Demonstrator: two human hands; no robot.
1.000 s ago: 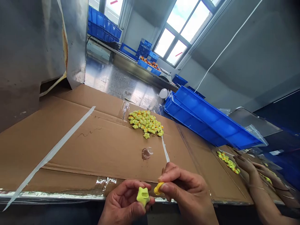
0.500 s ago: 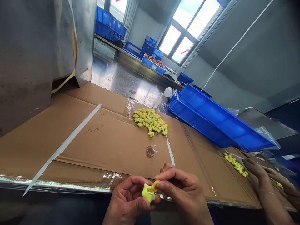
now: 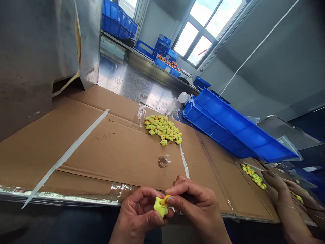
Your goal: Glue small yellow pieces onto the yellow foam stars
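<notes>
Left hand (image 3: 138, 208) grip closed on lime star (image 3: 159, 207), held above cardboard worktop (image 3: 106, 152) edge; right hand (image 3: 196, 200) pinches small yellow piece (image 3: 166, 199) against star (contact apparently deliberate). Loose stars (image 3: 162, 128) heaped ahead, within reach.

Left hand (image 3: 138, 211) and right hand (image 3: 196, 203) meet closely, fingers curled, pinching.

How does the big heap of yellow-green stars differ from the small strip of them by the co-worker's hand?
The big heap of yellow-green stars is broad and mid-cardboard, with no hands on it; the small strip of them is narrow and lies beside the co-worker's hand. Both are orange-flecked pieces on brown corrugated cardboard.
</notes>
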